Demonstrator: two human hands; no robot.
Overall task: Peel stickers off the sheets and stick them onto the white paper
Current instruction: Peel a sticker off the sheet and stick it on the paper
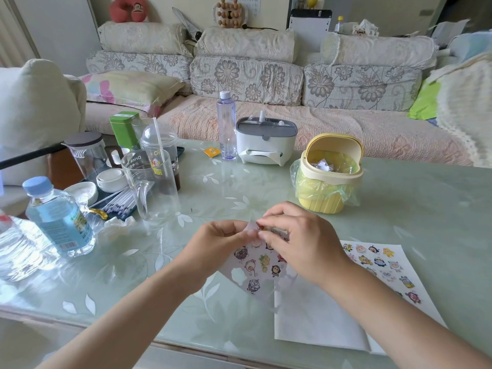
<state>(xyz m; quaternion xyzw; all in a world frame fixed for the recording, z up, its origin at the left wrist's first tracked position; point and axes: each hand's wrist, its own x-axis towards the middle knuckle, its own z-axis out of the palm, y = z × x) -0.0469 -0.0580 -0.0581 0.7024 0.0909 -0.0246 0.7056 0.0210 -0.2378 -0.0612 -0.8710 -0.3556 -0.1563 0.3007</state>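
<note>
While the left hand (222, 237) pinches the sticker sheet (253, 266), the right hand (298, 238) pinches its top.

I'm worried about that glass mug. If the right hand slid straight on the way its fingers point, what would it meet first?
Probably the left hand, whose fingertips face the right hand across the sticker sheet both pinch. The mug stands farther left and back; depth is unclear.
</note>
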